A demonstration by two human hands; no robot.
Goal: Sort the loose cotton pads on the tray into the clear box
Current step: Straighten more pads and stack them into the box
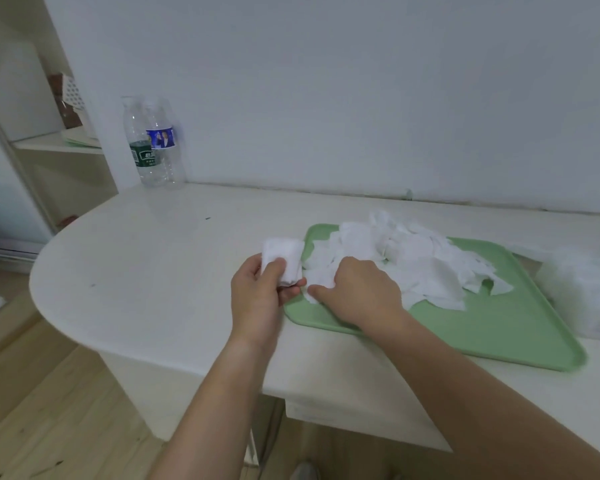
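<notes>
The left hand (257, 292), at the middle of the frame, has thumb and fingers clamped round a small stack of pads (281, 259). The stack stands up out of the fist with its long axis roughly vertical, leaning slightly left. It is white, soft-edged and squarish.

Just right of it, the right hand (357, 292) lies knuckles-up on the near left edge of the loose cotton pads (416, 261), with the thumb touching one. Its fingers curl under out of sight, so I cannot tell whether they pinch a pad.

The heap is thin, white and crumpled. It stretches from upper left to lower right along the green tray (499, 330), which runs the same way. The clear box (582, 292) sits blurred at the right edge, on the white table (135, 271).
</notes>
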